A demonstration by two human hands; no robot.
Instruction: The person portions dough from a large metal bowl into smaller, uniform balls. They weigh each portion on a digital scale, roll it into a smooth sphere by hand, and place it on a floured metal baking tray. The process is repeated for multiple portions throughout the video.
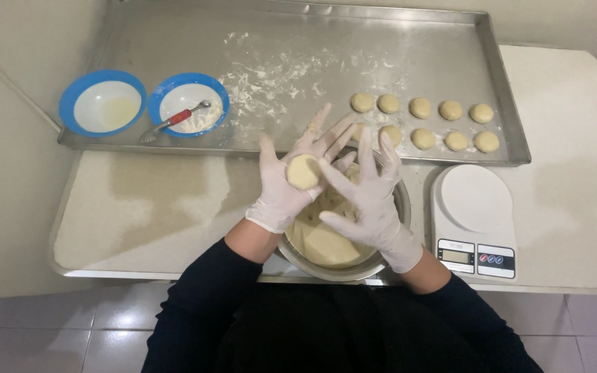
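Both my hands wear white gloves and hover over a metal bowl of pale dough. A flattened round dough piece rests on the palm of my left hand, whose fingers are spread. My right hand is beside it with fingers apart, its fingertips close to the dough piece. On the steel tray behind the bowl lie several small dough balls in two rows.
Two blue-rimmed white bowls stand at the tray's left: one holds a pale liquid, the other flour and a red-handled utensil. Flour is scattered on the tray. A white kitchen scale sits right of the bowl. A wall is at the left.
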